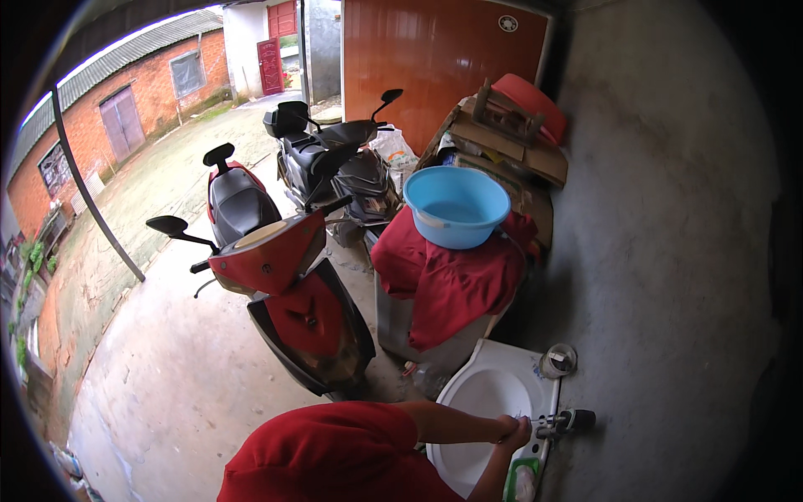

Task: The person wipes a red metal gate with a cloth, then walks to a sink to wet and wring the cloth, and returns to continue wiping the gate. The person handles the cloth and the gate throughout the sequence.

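My left hand (505, 428) and my right hand (519, 435) are pressed together over a white ceramic washbasin (462, 384). They are close to the spout of a metal tap (552, 425) at the basin's wall side. Both arms come out of a red shirt (326, 452) at the bottom of the view. The fingers overlap, so I cannot see whether anything lies between them. On the basin's near rim rests a green soap dish (531, 463) with a pale object (524, 486) in it. A glass jar (558, 361) stands at the far corner of the rim.
A blue plastic basin (464, 235) sits on red cloth (461, 301) over a pale box-like container (401, 326). A red scooter (307, 314) and a dark scooter (361, 169) are parked left. Cardboard (495, 135) is piled by the concrete wall (659, 251). A plastic bottle (430, 379) lies beside the washbasin.
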`<state>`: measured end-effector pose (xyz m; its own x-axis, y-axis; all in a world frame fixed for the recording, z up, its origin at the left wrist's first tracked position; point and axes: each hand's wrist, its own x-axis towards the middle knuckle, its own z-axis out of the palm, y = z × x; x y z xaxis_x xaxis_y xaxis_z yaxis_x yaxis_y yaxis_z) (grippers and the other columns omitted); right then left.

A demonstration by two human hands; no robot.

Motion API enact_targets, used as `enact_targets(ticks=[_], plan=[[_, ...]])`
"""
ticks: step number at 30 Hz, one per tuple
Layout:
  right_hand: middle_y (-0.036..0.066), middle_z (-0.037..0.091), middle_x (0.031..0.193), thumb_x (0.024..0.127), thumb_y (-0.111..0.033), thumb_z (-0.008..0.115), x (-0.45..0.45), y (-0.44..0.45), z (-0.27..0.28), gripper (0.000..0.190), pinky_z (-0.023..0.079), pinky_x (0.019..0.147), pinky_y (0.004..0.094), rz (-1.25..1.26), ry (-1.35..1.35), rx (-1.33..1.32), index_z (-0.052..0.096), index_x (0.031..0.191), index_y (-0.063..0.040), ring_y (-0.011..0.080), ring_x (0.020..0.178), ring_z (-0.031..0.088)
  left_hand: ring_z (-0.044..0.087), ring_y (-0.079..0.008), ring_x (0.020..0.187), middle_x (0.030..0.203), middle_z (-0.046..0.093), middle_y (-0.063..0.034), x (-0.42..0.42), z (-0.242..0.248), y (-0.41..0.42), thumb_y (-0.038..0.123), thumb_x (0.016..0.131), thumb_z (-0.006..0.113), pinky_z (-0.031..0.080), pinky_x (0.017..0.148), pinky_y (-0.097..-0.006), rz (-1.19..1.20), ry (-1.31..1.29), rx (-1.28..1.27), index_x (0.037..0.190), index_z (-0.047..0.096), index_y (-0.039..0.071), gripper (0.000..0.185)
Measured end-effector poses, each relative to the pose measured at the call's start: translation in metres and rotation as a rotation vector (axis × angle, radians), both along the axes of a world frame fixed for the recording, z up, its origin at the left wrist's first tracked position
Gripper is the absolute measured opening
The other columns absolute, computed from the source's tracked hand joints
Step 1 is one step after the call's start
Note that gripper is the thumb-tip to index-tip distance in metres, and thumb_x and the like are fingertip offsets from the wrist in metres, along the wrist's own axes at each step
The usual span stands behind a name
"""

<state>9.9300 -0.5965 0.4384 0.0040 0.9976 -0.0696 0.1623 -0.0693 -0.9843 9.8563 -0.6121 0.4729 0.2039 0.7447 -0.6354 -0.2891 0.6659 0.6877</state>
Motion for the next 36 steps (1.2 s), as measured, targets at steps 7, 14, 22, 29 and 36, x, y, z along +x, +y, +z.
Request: enact_targets(ticks=[7, 14, 22, 29, 36], plan=[[0.012, 0.056, 0.113, 0.097, -0.04, 0.046, -0.02, -0.004, -0.003, 0.035, 0.042, 0.094, 0.041, -0.118, 0.597, -0.311, 0.056, 0.105, -0.007, 0.0254, 0.111, 0.052, 0.06, -0.0242, 0.092, 0.102, 0.06, -0.0102, -0.003, -0.018, 0.002, 0.045, 0.091, 0.057, 0.05, 0.077, -0.0397, 0.038, -0.011, -0.017, 0.117, 0.057, 0.011, 0.043], [0.015, 0.057, 0.096, 0.093, -0.049, 0.049, 0.023, 0.022, -0.005, 0.044, 0.05, 0.074, 0.0444, 0.015, 0.708, -0.4, 0.053, 0.105, -0.007, 0.0295, 0.087, 0.059, 0.057, -0.0289, 0.077, 0.086, 0.057, -0.0135, 0.004, -0.037, 0.021, 0.036, 0.093, 0.059, 0.048, 0.066, -0.0402, 0.124, -0.481, 0.151, 0.098, 0.062, 0.005, 0.031], [0.024, 0.051, 0.133, 0.098, -0.034, 0.052, -0.058, -0.021, 0.03, 0.045, 0.038, 0.104, 0.0463, -0.166, -0.164, 0.352, 0.052, 0.128, 0.0, 0.0387, 0.123, 0.048, 0.06, -0.0178, 0.091, 0.104, 0.062, -0.0039, -0.059, -0.062, 0.022, 0.047, 0.098, 0.044, 0.05, 0.075, -0.0366, -0.025, -0.85, 0.201, 0.117, 0.059, 0.014, 0.041], [0.016, 0.066, 0.095, 0.1, -0.039, 0.049, 0.02, 0.023, 0.006, 0.041, 0.048, 0.081, 0.0379, 0.119, 0.037, 0.034, 0.06, 0.106, 0.0, 0.0253, 0.092, 0.063, 0.058, -0.0164, 0.069, 0.081, 0.062, 0.0, -0.028, 0.038, 0.019, 0.064, 0.091, 0.044, 0.043, 0.059, -0.0308, 0.022, -0.463, -0.286, 0.092, 0.061, 0.023, 0.044], [0.01, 0.063, 0.091, 0.097, -0.04, 0.055, -0.03, 0.03, 0.051, 0.039, 0.049, 0.073, 0.0336, -0.086, 0.433, -0.135, 0.058, 0.105, -0.002, 0.0195, 0.081, 0.059, 0.059, -0.0167, 0.063, 0.07, 0.061, -0.0025, -0.029, -0.021, 0.051, 0.062, 0.094, 0.036, 0.044, 0.049, -0.033, 0.069, -0.061, 0.006, 0.092, 0.062, 0.016, 0.053]])
